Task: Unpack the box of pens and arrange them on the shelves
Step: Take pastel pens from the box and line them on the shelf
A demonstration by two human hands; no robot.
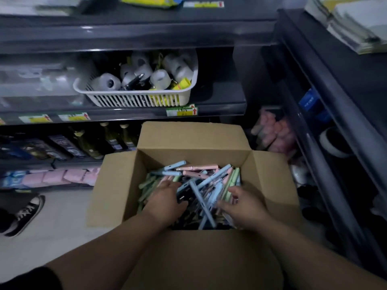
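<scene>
We've got 1 cardboard box on the floor, 4 flaps open, pens heaped inside: blue, pink, green, black, too many to count. Both hands in. Our left hand lies flat on the pile, fingers straight. Right hand is half curled among pens, can't tell if it grips any. 1 white basket sits on the shelf above.

The brown cardboard box sits wide open with its four flaps folded out. Inside lies a messy heap of pens, blue, pink, green and black, pointing every way. The dark shelves stand just behind the box and to its right.
</scene>
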